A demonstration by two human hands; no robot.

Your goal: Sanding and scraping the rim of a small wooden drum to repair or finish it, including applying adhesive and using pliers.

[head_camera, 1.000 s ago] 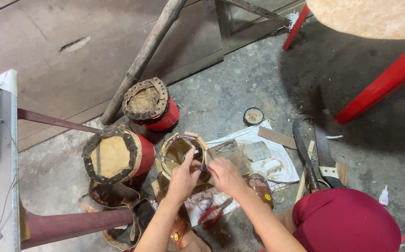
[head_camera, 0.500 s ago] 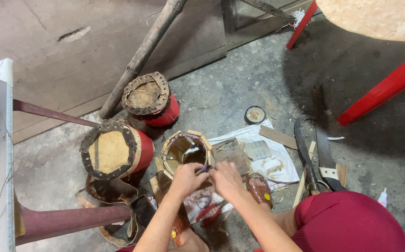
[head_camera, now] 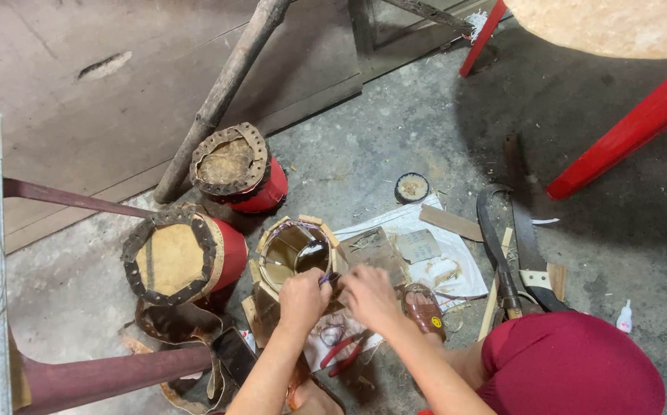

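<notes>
Head view: left hand [head_camera: 302, 301] and right hand [head_camera: 369, 296] pinch together beside open drum shell [head_camera: 293, 250].

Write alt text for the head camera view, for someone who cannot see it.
Seen from above, a person's left hand and right hand meet at the rim of an open, hollow drum shell on a concrete floor. Two red drums with rough hide tops stand left; curved blades lie right.

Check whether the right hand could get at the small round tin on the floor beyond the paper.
Probably yes. The right hand is busy at the open drum shell, but only flat paper and scraps lie between it and the round tin; nothing tall blocks the way.
</notes>
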